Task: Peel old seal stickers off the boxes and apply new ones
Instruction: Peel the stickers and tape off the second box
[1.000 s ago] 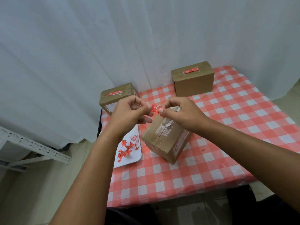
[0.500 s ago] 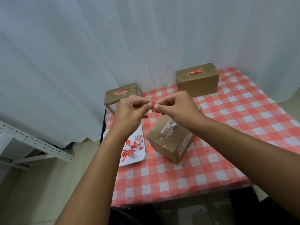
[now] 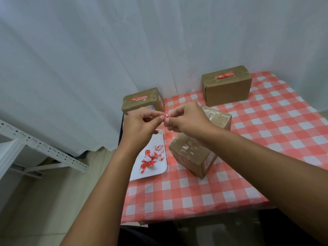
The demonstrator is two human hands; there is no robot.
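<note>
Both hands meet in the air above the table's left part. The left hand [image 3: 140, 125] and the right hand [image 3: 186, 119] each pinch a small red-and-white sticker scrap [image 3: 166, 115] between thumb and forefinger, the other fingers curled in.

Below the right wrist stands the near box [image 3: 195, 155], its taped top bare of any seal. Just left of it a white tray [image 3: 158, 167] holds torn red scraps [image 3: 150, 158] and overhangs the table's left edge. Two sealed boxes sit against the curtain: the left box [image 3: 143, 102] at the table's corner, the far box [image 3: 227, 86] further right. The checked cloth [image 3: 266, 132] lies open to the right and toward the near edge.
</note>
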